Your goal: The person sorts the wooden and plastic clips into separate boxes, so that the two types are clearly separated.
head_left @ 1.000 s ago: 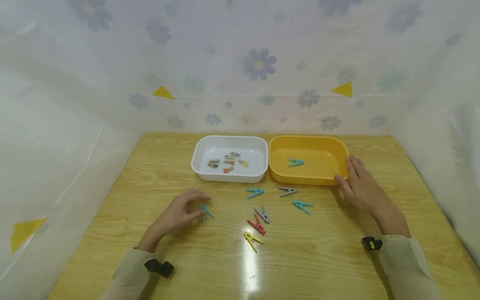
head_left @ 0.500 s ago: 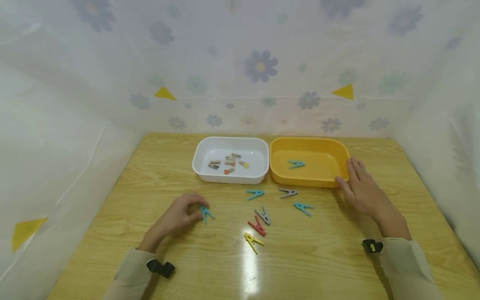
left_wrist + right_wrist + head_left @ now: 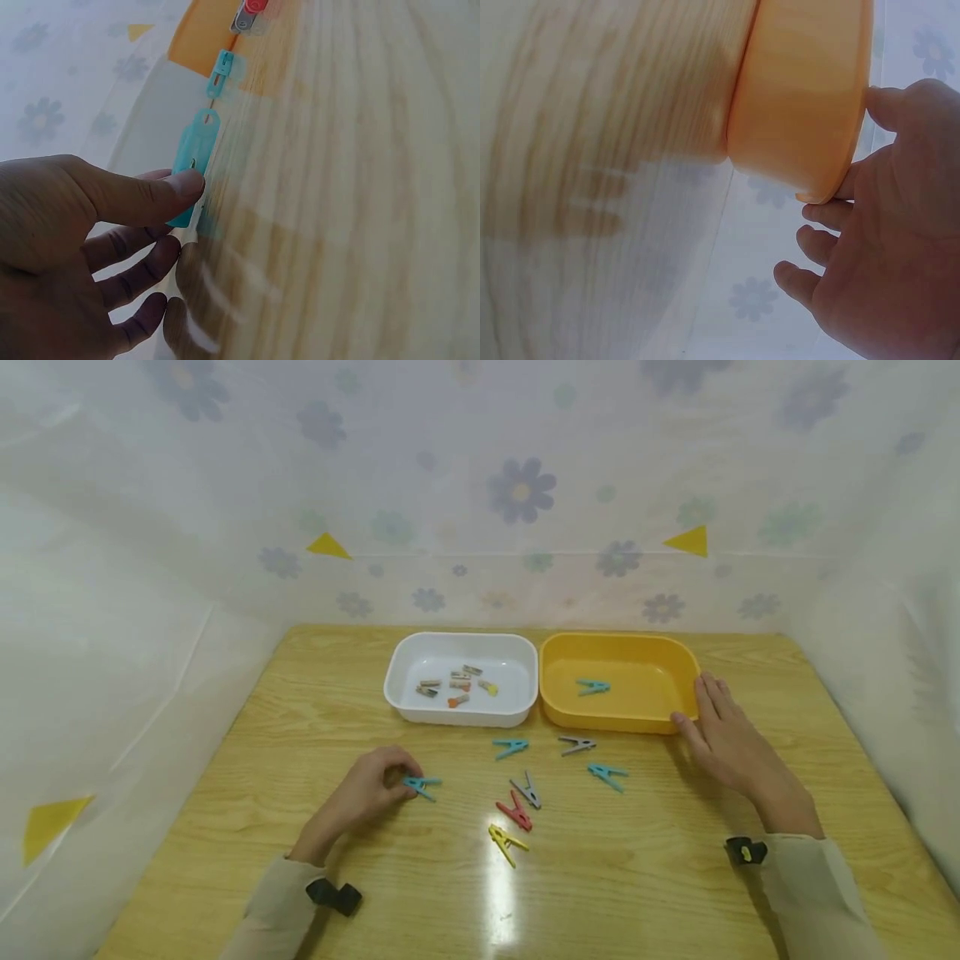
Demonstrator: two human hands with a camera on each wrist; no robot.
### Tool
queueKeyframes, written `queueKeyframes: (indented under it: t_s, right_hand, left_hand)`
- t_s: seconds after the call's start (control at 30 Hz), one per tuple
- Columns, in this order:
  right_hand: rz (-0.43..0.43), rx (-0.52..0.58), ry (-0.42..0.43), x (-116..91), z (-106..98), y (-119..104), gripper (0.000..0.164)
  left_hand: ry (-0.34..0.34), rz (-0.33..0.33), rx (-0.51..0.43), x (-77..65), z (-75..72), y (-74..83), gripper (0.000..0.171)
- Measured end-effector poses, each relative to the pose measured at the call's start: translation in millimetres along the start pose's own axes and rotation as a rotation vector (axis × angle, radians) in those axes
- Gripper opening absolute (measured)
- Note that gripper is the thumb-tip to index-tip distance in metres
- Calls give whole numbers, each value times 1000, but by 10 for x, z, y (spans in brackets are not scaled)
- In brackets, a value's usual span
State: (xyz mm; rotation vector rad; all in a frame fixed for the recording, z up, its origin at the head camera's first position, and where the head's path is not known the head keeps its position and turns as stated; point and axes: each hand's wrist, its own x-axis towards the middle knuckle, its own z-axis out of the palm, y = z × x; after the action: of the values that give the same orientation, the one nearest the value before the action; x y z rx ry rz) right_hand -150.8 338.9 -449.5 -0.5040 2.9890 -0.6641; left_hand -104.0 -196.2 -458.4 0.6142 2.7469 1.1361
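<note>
My left hand [image 3: 366,789] pinches a light-blue clothespin [image 3: 196,146] between thumb and forefinger, low over the table. In the head view its two prongs point right. My right hand [image 3: 729,745] rests against the right end of a yellow plastic tub [image 3: 611,724], thumb at the front corner of the rim and fingers loosely extended along the side. One blue clothespin [image 3: 593,687] lies inside that tub. To the right of my left hand are a red clothespin [image 3: 514,812], a yellow clothespin [image 3: 507,843] and a grey clothespin [image 3: 527,791].
Left of the yellow tub, a white tub [image 3: 465,718] holds several small wooden clothespins [image 3: 460,686]. In front of the tubs lie a blue clothespin [image 3: 512,747], a grey clothespin [image 3: 577,745] and another blue clothespin [image 3: 607,776]. A flowered sheet [image 3: 525,585] hangs behind the table.
My left thumb and forefinger have closed on the blue clothespin, which has turned and shifted slightly right. My right hand stays at the yellow tub.
</note>
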Motion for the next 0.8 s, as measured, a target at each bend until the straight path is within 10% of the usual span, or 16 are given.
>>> queueKeyframes:
  t_s: [0.8]
  right_hand:
    - [15, -5, -14, 8, -10, -10, 77]
  left_hand:
    - [59, 129, -27, 357, 129, 378, 20]
